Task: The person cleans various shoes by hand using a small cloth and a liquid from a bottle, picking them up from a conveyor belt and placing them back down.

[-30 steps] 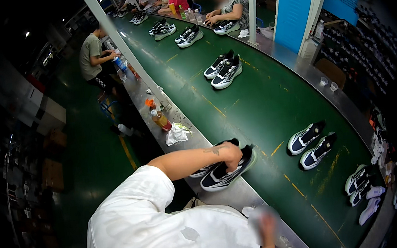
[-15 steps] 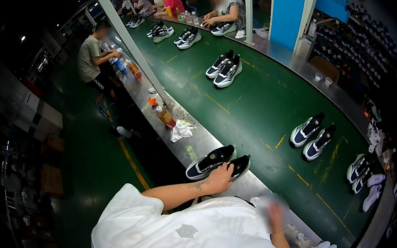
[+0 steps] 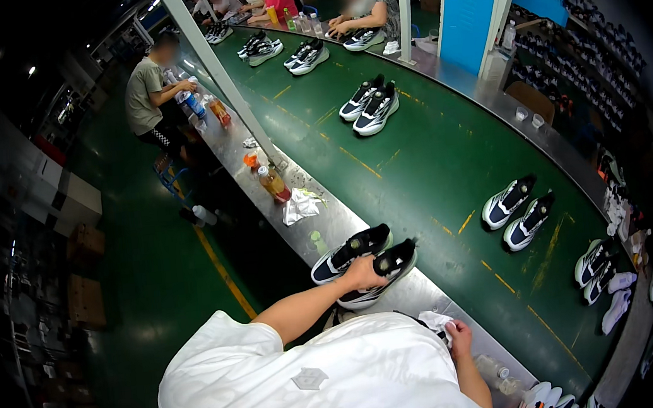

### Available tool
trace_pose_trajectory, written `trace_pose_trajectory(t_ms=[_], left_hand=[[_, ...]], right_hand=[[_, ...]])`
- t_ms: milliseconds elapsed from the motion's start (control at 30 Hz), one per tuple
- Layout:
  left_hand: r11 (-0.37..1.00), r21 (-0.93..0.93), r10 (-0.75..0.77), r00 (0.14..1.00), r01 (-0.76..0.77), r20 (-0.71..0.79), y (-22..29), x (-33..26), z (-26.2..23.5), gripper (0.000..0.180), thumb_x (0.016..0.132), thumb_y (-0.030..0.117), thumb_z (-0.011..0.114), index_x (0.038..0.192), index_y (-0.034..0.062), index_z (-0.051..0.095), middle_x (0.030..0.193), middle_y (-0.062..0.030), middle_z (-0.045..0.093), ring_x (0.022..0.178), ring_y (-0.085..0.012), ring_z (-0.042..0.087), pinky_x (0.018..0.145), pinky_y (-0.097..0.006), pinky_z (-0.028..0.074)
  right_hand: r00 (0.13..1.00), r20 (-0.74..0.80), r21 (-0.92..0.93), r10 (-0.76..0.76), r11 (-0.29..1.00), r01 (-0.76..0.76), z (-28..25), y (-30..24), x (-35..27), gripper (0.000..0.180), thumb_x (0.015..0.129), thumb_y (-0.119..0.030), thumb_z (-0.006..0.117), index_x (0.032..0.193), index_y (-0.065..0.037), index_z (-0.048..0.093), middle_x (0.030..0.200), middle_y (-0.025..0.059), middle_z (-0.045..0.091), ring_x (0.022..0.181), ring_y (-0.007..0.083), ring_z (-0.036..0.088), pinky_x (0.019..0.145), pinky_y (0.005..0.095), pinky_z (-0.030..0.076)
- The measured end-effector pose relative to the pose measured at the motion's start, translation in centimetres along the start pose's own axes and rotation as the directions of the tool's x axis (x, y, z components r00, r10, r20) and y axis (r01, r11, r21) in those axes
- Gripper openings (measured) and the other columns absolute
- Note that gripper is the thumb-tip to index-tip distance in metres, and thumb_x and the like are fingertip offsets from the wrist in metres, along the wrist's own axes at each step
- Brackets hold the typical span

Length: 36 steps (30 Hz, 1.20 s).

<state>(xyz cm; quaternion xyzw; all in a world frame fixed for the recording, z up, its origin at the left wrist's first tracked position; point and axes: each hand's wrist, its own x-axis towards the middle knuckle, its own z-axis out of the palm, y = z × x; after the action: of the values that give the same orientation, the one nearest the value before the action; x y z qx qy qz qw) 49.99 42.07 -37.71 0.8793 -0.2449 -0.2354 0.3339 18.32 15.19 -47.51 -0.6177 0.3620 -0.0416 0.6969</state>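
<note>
Two black-and-white sneakers stand side by side on the metal ledge before me. My left hand [image 3: 365, 273] grips the nearer sneaker [image 3: 395, 262] at its opening, with the thumb side toward the inside of the shoe. Just beyond it is the other sneaker [image 3: 350, 252], touching or nearly touching the first. My right hand [image 3: 459, 335] is close to my body, its fingers pinched on a crumpled white cloth or tissue [image 3: 434, 320]. Part of the near shoe's side is hidden behind my left hand.
A green conveyor belt [image 3: 417, 173] carries several sneaker pairs beyond the metal ledge [image 3: 327, 212]. On the ledge are a drink bottle [image 3: 274, 184], crumpled tissue [image 3: 303, 204] and a white post [image 3: 222, 77]. Clear bottles [image 3: 498, 375] lie near my right forearm. Co-workers sit or stand farther along.
My left hand has shifted from the top of the near sneaker to its opening. My right hand, blurred before, now shows clearly with the white cloth. Shoes on the belt appear slightly shifted.
</note>
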Motion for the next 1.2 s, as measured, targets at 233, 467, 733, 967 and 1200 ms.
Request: trace_pose_trajectory(t_ms=[233, 467, 733, 967, 1200], left_hand=[[0.486, -0.857, 0.015, 0.979, 0.169, 0.202, 6.3, 2.6, -5.3, 0.036, 0.082, 0.022, 0.077, 0.112, 0.0048, 0.067, 0.095, -0.0049, 0.07, 0.082, -0.0156, 0.067, 0.077, -0.033, 0.054], [-0.048, -0.971, 0.226, 0.949, 0.236, 0.219, 12.0, 0.4, -10.4, 0.04, 0.092, 0.032, 0.066, 0.12, 0.0032, 0.066, 0.109, -0.011, 0.074, 0.094, -0.0214, 0.073, 0.088, -0.037, 0.06], [0.127, -0.977, 0.171, 0.967, 0.169, 0.189, 13.1, -3.5, -10.7, 0.046, 0.092, 0.035, 0.064, 0.125, 0.0029, 0.063, 0.111, -0.0092, 0.073, 0.095, -0.0196, 0.072, 0.085, -0.033, 0.06], [0.196, -0.976, 0.208, 0.969, 0.095, 0.136, 14.6, -4.0, -11.6, 0.048, 0.087, 0.029, 0.068, 0.123, -0.0013, 0.061, 0.108, -0.0071, 0.07, 0.093, -0.0161, 0.068, 0.083, -0.031, 0.056], [0.299, -0.954, 0.292, 0.95, 0.016, 0.108, 15.7, -4.0, -12.8, 0.051, 0.082, 0.025, 0.068, 0.124, -0.0039, 0.061, 0.108, -0.0077, 0.07, 0.093, -0.016, 0.067, 0.083, -0.031, 0.054]], right_hand=[[0.996, -0.029, 0.116, 0.088, 0.99, -0.084, 0.7, 0.7, 0.4, 0.011, 0.087, -0.008, 0.073, 0.097, -0.004, 0.071, 0.089, 0.0015, 0.07, 0.078, 0.0114, 0.063, 0.073, 0.0264, 0.051], [0.998, -0.045, -0.283, -0.037, 0.959, 0.023, 3.1, -3.1, -0.8, 0.014, 0.086, -0.012, 0.074, 0.096, -0.002, 0.072, 0.086, 0.0015, 0.068, 0.081, 0.0124, 0.06, 0.076, 0.0289, 0.049], [0.94, -0.093, -0.027, -0.328, 0.945, 0.327, 8.7, -20.7, -2.1, 0.011, 0.09, -0.01, 0.072, 0.094, -0.001, 0.068, 0.086, -0.0028, 0.064, 0.08, 0.0064, 0.056, 0.073, 0.0223, 0.046], [0.823, -0.07, 0.05, -0.563, 0.822, 0.567, 10.5, -34.1, -4.7, 0.008, 0.089, 0.001, 0.071, 0.096, 0.0, 0.068, 0.087, -0.0014, 0.063, 0.08, 0.0053, 0.056, 0.069, 0.0188, 0.043], [0.546, 0.074, -0.161, -0.834, 0.53, 0.832, 12.0, -41.0, -2.5, 0.014, 0.086, 0.008, 0.071, 0.098, 0.001, 0.069, 0.092, 0.004, 0.064, 0.082, 0.01, 0.058, 0.071, 0.0224, 0.045]])
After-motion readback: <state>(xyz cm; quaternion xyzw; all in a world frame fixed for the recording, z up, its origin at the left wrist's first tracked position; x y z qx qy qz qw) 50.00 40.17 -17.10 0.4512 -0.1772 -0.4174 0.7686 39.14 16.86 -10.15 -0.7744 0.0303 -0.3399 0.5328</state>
